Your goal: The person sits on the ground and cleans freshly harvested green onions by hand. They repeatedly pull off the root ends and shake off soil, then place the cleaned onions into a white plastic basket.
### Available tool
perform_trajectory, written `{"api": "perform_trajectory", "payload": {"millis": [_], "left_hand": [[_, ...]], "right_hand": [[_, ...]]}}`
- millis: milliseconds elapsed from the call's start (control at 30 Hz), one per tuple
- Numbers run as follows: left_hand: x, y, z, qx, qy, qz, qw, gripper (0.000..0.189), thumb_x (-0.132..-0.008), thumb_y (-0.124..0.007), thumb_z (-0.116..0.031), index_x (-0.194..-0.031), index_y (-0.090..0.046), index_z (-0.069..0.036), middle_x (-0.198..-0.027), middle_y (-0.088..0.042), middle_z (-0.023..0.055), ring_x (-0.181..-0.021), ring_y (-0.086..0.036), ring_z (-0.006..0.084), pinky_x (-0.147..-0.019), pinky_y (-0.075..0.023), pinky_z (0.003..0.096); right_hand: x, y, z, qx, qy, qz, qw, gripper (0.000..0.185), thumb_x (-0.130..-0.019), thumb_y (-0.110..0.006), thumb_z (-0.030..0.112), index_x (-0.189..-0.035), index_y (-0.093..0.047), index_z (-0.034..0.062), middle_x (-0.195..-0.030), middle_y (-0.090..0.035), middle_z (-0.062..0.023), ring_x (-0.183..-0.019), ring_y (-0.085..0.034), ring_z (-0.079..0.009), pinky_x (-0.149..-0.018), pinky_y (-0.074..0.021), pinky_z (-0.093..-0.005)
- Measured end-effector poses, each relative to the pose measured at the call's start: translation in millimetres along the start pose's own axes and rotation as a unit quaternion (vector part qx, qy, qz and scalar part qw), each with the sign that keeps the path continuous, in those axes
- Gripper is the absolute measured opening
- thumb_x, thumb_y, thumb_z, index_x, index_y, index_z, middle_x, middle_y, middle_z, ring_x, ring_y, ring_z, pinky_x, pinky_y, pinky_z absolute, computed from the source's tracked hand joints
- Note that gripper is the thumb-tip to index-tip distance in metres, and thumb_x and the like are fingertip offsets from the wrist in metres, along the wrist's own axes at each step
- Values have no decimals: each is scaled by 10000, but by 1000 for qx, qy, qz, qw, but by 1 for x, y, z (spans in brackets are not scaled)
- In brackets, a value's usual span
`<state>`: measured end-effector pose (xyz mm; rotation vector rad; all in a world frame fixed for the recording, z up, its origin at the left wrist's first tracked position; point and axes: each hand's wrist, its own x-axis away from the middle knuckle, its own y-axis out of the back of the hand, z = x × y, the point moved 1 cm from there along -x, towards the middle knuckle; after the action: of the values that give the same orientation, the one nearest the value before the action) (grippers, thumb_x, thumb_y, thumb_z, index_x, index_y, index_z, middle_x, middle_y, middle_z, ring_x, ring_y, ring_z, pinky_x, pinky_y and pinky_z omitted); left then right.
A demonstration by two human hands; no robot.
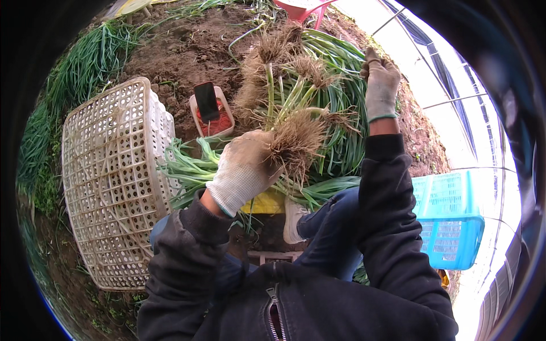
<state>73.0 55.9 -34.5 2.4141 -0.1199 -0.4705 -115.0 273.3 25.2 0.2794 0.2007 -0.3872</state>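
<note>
My left hand [251, 164], in a soiled white knit glove, is closed around several allium plants like leeks or green onions, their brown roots [298, 143] beside my fingers and some white stalks pointing away from me. My right hand [381, 81], gloved too, is raised at the upper right beside the green leaves, its fingers bent; whether anything thin is between them I cannot tell. A large heap of the same plants [345, 123] lies on the soil between my hands, roots towards the left. More leaves [192, 168] stretch out left of my left hand.
A white plastic crate [113, 187] stands at the left. Past my left hand, a small tub [229, 123] holds red strands and a dark phone [206, 102]. A blue basket [448, 219] is at the right, a pink stool [298, 8] at the top. Green plants [91, 64] lie upper left.
</note>
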Motion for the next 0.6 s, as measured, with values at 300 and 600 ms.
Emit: {"api": "perform_trajectory", "payload": {"millis": [300, 600], "left_hand": [[-5, -12, -3, -34, 47, 24, 998, 197, -745, -676, -202, -855, -619, -50, -830, -624, 165, -836, -629, 352, -732, -500, 448], [-5, -11, -8, -52, 87, 75, 992, 186, -744, -667, -189, -861, -617, -53, -854, -628, 162, -853, -630, 347, -745, -502, 441]], "right_hand": [[84, -22, 54, 260, 216, 409, 848, 247, -875, -662, 284, -920, -712, 47, -754, -689, -63, -605, -619, -116, -581, -535, -238], [88, -32, 48, 375, 221, 410, 802, 360, -935, -590, 343, -765, -715, 51, -537, -583, -36, -461, -555, -87, -474, -451, -255]]}}
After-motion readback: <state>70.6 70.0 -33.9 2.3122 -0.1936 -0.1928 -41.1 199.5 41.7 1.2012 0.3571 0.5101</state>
